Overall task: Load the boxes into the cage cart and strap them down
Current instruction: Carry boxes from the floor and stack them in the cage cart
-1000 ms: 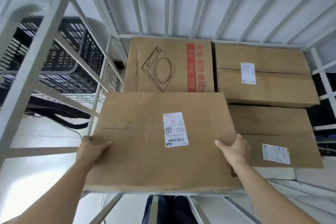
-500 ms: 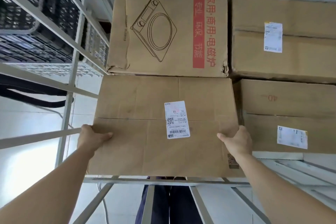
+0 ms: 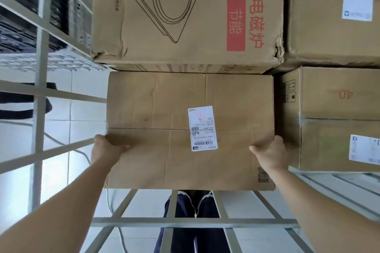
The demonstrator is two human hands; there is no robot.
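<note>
I hold a plain brown cardboard box (image 3: pixel 164 109) with a white shipping label on top, low inside the grey metal cage cart (image 3: pixel 193 222). My left hand (image 3: pixel 106 149) grips its left edge and my right hand (image 3: pixel 271 153) grips its right edge. Its far edge lies against a box printed with a cooker drawing and a red strip (image 3: pixel 185 16). On its right stands a box marked 40 (image 3: pixel 333 117), and behind that another labelled box (image 3: pixel 329 16).
The cart's grey side bars (image 3: pixel 39 96) run along the left, its floor bars below the held box. Black plastic crates (image 3: pixel 24 6) stand beyond the left side. My dark trousers (image 3: pixel 193 238) show through the floor bars, over white floor tiles.
The box has gone forward and down into the cart until its far edge reached the cooker box. My head has dropped closer, so the boxes fill more of the view.
</note>
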